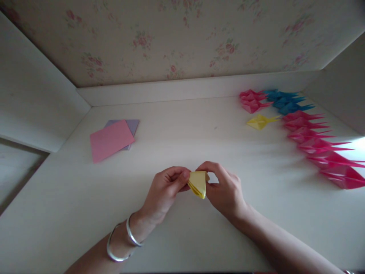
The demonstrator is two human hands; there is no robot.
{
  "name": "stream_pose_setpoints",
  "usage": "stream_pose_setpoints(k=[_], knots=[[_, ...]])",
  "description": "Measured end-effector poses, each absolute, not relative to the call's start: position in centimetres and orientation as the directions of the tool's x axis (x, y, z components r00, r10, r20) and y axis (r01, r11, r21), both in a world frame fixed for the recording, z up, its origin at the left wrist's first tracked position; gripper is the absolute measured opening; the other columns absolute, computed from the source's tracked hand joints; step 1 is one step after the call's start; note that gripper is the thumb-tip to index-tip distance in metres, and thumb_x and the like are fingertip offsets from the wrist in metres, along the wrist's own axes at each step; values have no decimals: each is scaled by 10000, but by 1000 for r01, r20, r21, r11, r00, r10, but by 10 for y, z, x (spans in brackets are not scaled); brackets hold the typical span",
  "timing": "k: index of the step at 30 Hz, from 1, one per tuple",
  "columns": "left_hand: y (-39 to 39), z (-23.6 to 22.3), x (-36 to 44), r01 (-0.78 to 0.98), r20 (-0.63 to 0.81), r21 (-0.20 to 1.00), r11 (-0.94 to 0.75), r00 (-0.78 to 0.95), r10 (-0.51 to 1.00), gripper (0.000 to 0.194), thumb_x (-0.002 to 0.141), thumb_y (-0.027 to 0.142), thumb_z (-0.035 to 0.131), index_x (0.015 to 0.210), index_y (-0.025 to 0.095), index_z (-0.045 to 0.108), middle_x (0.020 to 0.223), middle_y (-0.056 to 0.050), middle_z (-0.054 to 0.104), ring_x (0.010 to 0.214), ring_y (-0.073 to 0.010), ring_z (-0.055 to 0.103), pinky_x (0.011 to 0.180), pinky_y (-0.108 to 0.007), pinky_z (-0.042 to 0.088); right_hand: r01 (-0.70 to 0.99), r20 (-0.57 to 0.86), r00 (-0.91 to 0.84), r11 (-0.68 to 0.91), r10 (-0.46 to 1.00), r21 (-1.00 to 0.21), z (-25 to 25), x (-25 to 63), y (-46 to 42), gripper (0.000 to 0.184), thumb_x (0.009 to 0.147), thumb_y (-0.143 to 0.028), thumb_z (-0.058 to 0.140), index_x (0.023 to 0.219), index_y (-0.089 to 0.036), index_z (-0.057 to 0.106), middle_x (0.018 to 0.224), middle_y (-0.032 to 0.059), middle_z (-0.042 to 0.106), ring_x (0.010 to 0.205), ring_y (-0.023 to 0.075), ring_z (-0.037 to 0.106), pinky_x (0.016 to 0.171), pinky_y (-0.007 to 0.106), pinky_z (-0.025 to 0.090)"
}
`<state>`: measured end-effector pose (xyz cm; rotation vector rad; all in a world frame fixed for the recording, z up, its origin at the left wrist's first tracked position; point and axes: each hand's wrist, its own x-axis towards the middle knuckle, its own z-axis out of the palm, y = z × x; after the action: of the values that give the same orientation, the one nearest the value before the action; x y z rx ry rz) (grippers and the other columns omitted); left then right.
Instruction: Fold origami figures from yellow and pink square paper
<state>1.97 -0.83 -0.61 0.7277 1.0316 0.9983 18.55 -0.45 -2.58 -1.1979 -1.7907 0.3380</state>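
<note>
A small folded piece of yellow paper is held above the white tabletop, its layers coming to a point at the lower end. My left hand pinches its left edge between thumb and fingers, and two silver bangles circle that wrist. On the other side, my right hand is closed around the paper's right edge, where its fingertips are partly hidden. A finished-looking yellow origami piece with two thin points lies farther back on the right.
Several pink origami pieces form a row along the right side, with blue ones behind. Pink paper overlaps purple paper at the left. A floral-patterned wall closes off the back, and a white panel stands left.
</note>
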Motion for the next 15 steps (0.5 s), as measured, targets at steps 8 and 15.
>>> stream_pose_setpoints(k=[8,15], knots=[[-9,-7,19,-280,-348,881,381,163,923,253,797,348,783,931,133,780,832,-61,751,762,-147,677,728,-233,573,546,250,-34,228,968,-806,-25,181,-2,123,708,-148,558,808,-209,595,554,-63,542,460,86,475,443,176,367],[-5,-8,15,-266,-342,896,356,101,934,228,796,341,780,896,136,772,745,-27,732,673,-131,650,649,-214,547,420,9,-134,65,991,-905,-15,181,-1,68,779,-236,619,764,-186,661,581,-22,618,488,105,524,429,193,360]])
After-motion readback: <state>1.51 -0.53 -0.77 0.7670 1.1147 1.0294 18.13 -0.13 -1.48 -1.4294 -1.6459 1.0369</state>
